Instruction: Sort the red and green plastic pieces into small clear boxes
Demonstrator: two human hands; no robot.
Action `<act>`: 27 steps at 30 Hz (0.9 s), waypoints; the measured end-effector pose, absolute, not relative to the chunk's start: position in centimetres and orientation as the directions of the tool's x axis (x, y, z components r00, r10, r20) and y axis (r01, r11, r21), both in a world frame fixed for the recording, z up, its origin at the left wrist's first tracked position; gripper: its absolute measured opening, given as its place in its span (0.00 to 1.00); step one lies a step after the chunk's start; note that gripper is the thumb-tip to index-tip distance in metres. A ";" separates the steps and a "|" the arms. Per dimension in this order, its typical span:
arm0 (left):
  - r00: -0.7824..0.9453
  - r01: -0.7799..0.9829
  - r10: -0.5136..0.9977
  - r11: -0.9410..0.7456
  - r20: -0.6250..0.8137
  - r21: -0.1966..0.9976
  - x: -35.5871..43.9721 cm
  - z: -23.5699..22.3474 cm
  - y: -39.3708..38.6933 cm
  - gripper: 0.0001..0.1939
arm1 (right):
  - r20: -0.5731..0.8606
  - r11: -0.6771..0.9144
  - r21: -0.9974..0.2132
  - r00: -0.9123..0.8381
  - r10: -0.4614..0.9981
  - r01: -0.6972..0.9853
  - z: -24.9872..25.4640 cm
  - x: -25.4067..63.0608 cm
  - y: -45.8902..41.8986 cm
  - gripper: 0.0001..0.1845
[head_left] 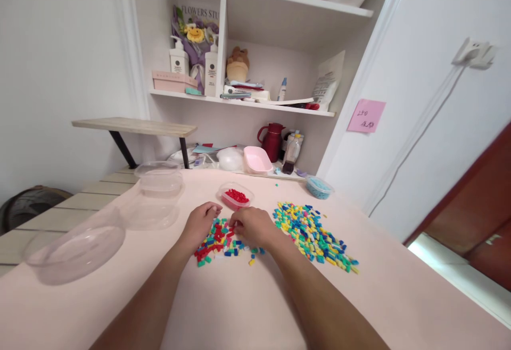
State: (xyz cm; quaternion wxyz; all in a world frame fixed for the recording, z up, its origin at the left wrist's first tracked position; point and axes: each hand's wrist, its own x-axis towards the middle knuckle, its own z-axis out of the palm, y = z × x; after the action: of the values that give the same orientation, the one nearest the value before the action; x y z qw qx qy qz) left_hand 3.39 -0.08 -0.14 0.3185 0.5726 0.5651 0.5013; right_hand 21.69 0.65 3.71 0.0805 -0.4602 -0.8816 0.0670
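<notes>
Left hand (202,225) and right hand (255,226) both down at a small pile of colored pieces (217,236), lots of reds bunched on its left side.

Left one rests at the far left edge with fingers loosely curled, right one has its fingertips dipped in from the other side. Can't tell if either is actually pinching anything, tbh. Pile's on the pink table (223,307), clear tub (229,203) with red pieces (237,196) just past the hands, bigger mixed pile (307,227) off to the right. Looks to me like the step is picking out reds; next move probably calls for a light fingertip pinch that leaves the blues and greens behind.
</notes>
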 end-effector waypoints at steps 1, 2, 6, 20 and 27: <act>-0.139 0.329 0.967 -0.160 0.215 0.931 3.4 -0.2 -0.1 0.15 | 0.084 0.570 -0.176 -0.565 0.821 0.802 3.7 21.6 0.6 0.12; -0.137 0.330 0.967 -0.162 0.217 0.930 3.3 -0.2 -0.1 0.15 | 0.088 0.576 -0.161 -0.569 0.817 0.802 3.8 21.5 0.6 0.12; -0.133 0.335 0.966 -0.168 0.223 0.927 3.3 -0.2 -0.1 0.15 | 0.101 0.597 -0.114 -0.588 0.802 0.794 3.8 21.4 0.4 0.12; -0.108 0.378 0.960 -0.200 0.257 0.904 3.4 0.0 -0.2 0.14 | 0.103 0.564 -0.214 -0.556 0.825 0.798 4.5 21.7 0.1 0.12; -0.110 0.402 0.959 -0.198 0.262 0.894 3.3 -0.1 -0.2 0.15 | 0.289 0.595 -0.477 -0.524 0.801 0.647 4.7 22.6 0.8 0.08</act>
State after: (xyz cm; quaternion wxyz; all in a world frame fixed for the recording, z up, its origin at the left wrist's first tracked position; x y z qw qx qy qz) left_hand 3.27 -0.16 -0.14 0.2863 0.6025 0.5647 0.4859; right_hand 22.65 0.76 4.72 0.2452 -0.4219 -0.8586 0.1571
